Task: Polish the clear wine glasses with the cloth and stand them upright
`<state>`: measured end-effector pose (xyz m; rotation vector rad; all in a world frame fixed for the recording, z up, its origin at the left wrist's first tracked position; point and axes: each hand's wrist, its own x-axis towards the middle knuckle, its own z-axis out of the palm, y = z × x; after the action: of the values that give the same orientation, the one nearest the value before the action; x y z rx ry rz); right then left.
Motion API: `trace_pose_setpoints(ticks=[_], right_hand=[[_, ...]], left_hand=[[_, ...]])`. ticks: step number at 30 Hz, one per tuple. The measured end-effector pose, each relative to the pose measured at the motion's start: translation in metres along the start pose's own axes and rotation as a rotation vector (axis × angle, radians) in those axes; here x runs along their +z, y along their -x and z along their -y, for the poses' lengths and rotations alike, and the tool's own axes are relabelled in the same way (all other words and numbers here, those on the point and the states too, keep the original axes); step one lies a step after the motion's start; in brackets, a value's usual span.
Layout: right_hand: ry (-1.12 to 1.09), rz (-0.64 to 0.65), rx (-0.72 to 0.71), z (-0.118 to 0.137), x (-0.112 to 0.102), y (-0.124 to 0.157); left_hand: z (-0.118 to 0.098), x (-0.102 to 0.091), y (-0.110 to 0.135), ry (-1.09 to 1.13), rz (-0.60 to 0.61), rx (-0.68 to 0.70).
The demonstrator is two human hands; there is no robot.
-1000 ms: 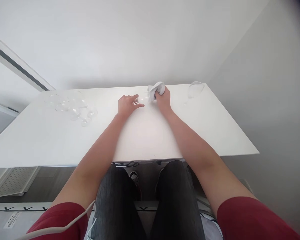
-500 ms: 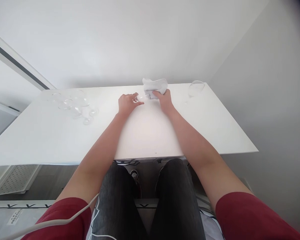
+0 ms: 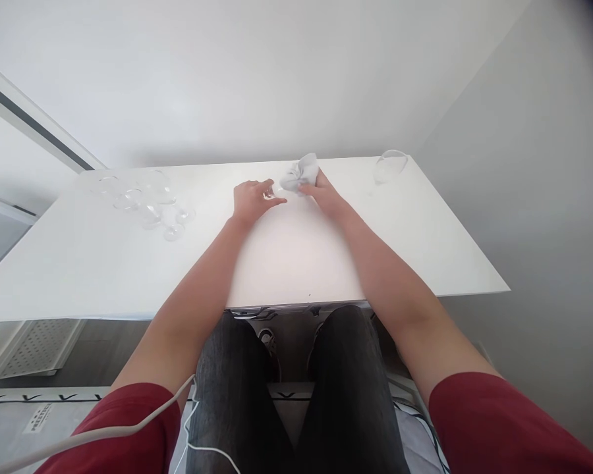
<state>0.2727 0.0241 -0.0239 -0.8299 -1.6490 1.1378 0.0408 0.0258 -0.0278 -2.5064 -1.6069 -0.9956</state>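
My left hand [image 3: 251,201] is curled around a clear wine glass [image 3: 278,192], which lies on its side above the table; only a small part of it shows. A crumpled white cloth [image 3: 300,174] is bunched in my right hand [image 3: 326,194], thumb pressed on its near side. The cloth meets the right end of the glass and hides it. Both hands are near the back of the white table [image 3: 296,257].
Several clear stemmed glasses [image 3: 149,216] stand or lie at the left of the table; their outlines are faint. Another clear glass [image 3: 390,168] is at the back right corner. A wall [image 3: 277,85] rises behind the table. A white cable [image 3: 128,428] hangs by my left sleeve.
The cloth has gone from loosely spread to bunched up around the glass, and my right hand has turned and shifted slightly left. My left hand keeps its hold. The view has tilted slightly.
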Motion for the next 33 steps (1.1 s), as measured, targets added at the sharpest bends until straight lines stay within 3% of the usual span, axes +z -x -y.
trace_pose_setpoints(ticks=[2,4,8,12,15,17,21,28,33], right_hand=[[0.09,0.058,-0.013,0.005,0.0,0.003],[0.077,0.053,-0.018,0.009,0.003,0.005],[-0.042,-0.07,-0.042,0.015,0.011,0.005],[0.063,-0.086,-0.161,0.022,0.016,0.002],[0.063,-0.087,-0.19,0.02,0.018,-0.002],[0.001,-0.126,-0.131,0.015,0.017,-0.005],[-0.116,-0.099,0.022,0.007,0.013,-0.004],[0.049,-0.178,-0.188,0.026,0.013,0.004],[0.106,-0.207,-0.211,0.02,0.017,0.0]], left_hand=[[-0.003,0.001,0.001,0.006,0.045,0.082],[-0.007,-0.001,0.002,0.042,0.061,0.076],[-0.016,-0.008,0.003,0.245,0.072,-0.109],[-0.016,-0.008,0.003,0.39,0.072,-0.206],[-0.01,-0.004,0.0,0.284,-0.032,-0.162],[-0.005,-0.002,-0.003,0.162,-0.081,-0.069],[-0.006,-0.001,-0.004,0.045,-0.048,0.053],[-0.032,-0.006,0.003,0.124,0.066,-0.076],[-0.028,-0.005,0.001,0.161,0.092,-0.152]])
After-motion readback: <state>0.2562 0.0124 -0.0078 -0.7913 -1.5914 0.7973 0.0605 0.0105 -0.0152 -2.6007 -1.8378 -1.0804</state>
